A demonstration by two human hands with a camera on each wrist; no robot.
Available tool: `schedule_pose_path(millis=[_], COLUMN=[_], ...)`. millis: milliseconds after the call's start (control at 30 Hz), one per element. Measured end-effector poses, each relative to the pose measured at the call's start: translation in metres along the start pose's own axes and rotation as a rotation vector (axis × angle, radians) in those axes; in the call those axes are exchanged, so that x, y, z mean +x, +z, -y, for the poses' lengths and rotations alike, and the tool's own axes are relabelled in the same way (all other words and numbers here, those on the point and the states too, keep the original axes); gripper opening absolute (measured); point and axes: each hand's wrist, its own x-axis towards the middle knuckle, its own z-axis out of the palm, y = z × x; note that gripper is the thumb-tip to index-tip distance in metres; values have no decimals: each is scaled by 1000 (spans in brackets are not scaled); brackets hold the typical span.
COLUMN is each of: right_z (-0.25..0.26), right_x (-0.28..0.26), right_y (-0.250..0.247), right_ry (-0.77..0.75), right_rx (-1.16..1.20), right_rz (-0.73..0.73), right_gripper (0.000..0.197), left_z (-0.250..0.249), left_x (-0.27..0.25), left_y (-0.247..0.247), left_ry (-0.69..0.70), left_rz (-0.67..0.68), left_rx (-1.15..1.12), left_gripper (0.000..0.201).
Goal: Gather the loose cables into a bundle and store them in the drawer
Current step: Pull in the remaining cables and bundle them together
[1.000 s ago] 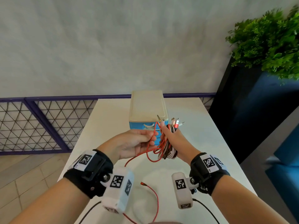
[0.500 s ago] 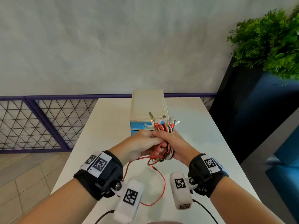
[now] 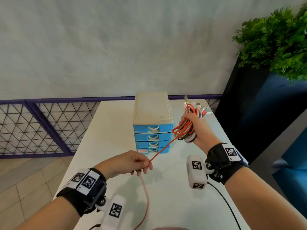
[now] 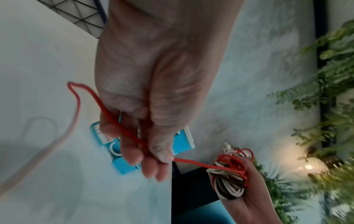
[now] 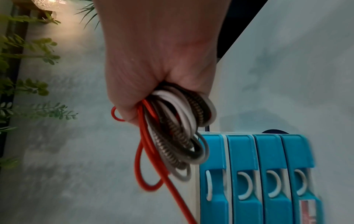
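My right hand (image 3: pixel 193 125) grips a bundle of coiled cables (image 3: pixel 187 131) (image 5: pixel 178 125), red, white and braided brown, held up to the right of the drawer unit; plug ends stick out above the fist. One red cable (image 3: pixel 162 151) (image 4: pixel 191 162) runs taut from the bundle down to my left hand (image 3: pixel 132 163), which pinches it between thumb and fingers (image 4: pixel 162 151). Its loose tail (image 3: pixel 146 201) hangs down over the table. The blue drawer unit (image 3: pixel 152 130) (image 5: pixel 258 174) with a cream top has several drawers, all closed.
The white table (image 3: pixel 108 130) carries the drawer unit at its middle. A purple mesh fence (image 3: pixel 41 127) runs behind and to the left. A dark planter with green plants (image 3: pixel 274 47) stands at the right. A black wire (image 3: pixel 226 205) trails from my right wrist camera.
My hands have parted: the right one carried the bundle up and right, the left one slid back along the red cable, pulling it straight. The view tilted down, showing the drawer fronts.
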Motion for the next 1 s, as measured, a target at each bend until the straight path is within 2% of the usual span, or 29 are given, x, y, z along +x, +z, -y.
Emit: schedule_pose_path(millis=[67, 133, 233, 333, 467, 567, 633, 700, 767, 833, 900, 1000], right_z=[-1, -1, -5, -12, -19, -23, -26, -29, -31, -29, -25, -23], right_x=[-9, -17, -24, -29, -34, -37, -40, -40, -40, -38, -35, -29], right_y=[1, 4, 8, 15, 23, 26, 27, 27, 27, 24, 20, 10], right_ry=[53, 83, 112, 105, 97, 177, 248, 251, 212, 171, 132, 74], right_rx=[-102, -249, -439, -571, -631, -496, -391, -413, -475, -531, -589, -704], right_rz=[111, 219, 303, 328, 332, 385, 404, 394, 362, 329, 294, 198], right_gripper=[10, 9, 6, 7, 8, 19, 20, 16, 11, 3, 8, 8], left_z=[-2, -10, -22, -36, -48, -50, -50, -50, -48, -44, -41, -35], left_x=[9, 14, 18, 20, 22, 24, 25, 25, 25, 26, 22, 8], left_y=[-4, -6, -11, -12, -5, -4, -4, -4, -6, -12, -19, -27], left_ry=[-11, -11, 110, 213, 339, 442, 472, 473, 430, 297, 119, -112], left_rz=[-122, -307, -519, -592, -673, -744, -774, -786, -784, -703, -506, -137], left_rx=[202, 293, 353, 355, 347, 296, 324, 322, 315, 417, 455, 50], left_gripper=[20, 18, 9, 9, 8, 9, 8, 6, 11, 21, 31, 35])
